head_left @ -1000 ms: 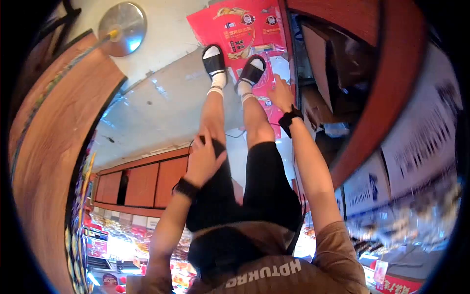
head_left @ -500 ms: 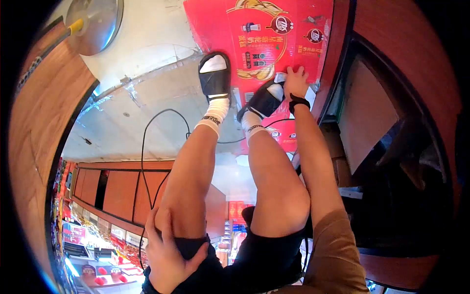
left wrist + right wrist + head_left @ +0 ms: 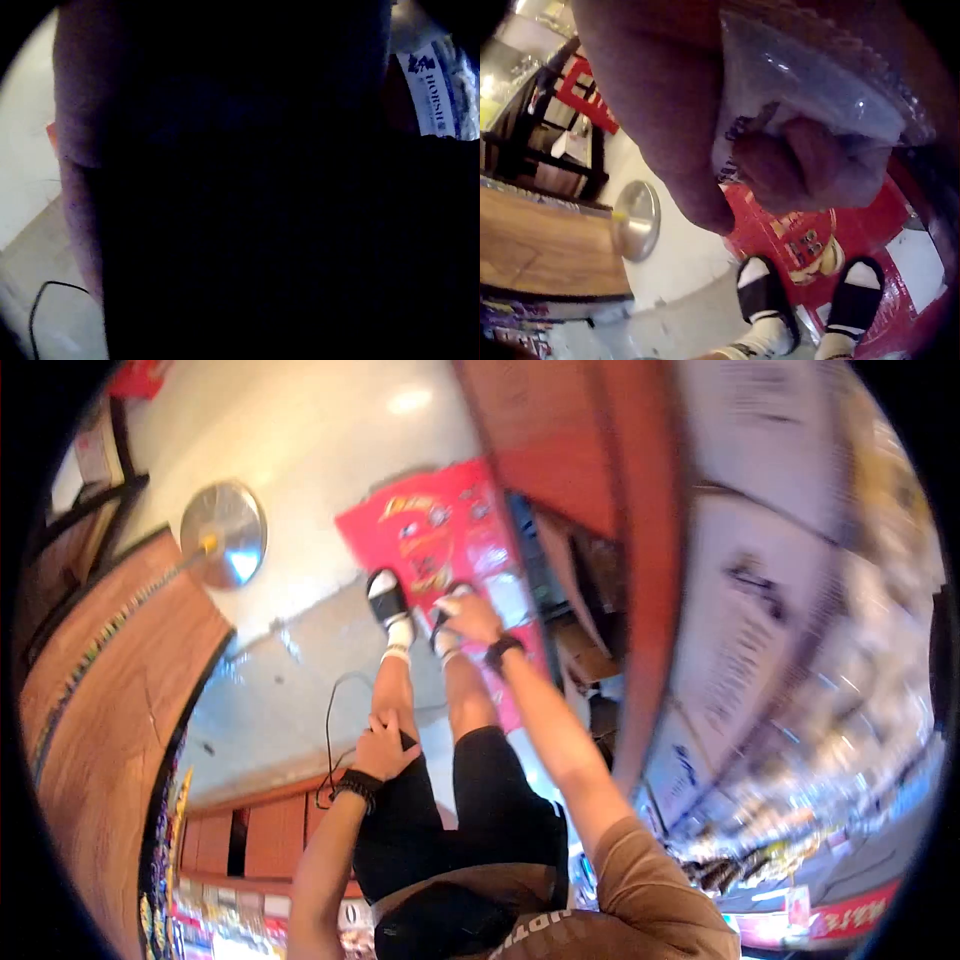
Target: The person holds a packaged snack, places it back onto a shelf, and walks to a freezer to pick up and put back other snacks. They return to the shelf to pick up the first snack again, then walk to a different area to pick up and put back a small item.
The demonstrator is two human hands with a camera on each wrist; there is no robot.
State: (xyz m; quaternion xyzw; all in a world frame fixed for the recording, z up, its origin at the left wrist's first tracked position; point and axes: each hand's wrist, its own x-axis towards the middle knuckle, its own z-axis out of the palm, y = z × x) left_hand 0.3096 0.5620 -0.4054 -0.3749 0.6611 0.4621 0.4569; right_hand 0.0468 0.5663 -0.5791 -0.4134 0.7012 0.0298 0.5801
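My right hand [image 3: 475,618] is above the right slipper [image 3: 440,622], overlapping it in the head view. In the right wrist view its thumb and fingers hold a small clear plastic packet [image 3: 810,79] with dark print; the packet's contents are hard to make out. My left hand [image 3: 382,748] rests on the left knee, at the hem of the black shorts [image 3: 400,800]. The left wrist view is mostly dark shorts and leg. Both feet, in white socks and black slippers, stand at the red printed cardboard [image 3: 430,525].
A wooden counter [image 3: 120,650] curves along the left, near a round metal base [image 3: 225,532] on the pale floor. On the right runs a reddish wooden edge [image 3: 650,560] with white printed boxes [image 3: 740,620] beyond. A black cable [image 3: 330,730] loops left of the legs.
My right hand has risen from the cardboard beside the right slipper and now holds the plastic packet. My left hand stays on the knee. The head view swung closer, then back out.
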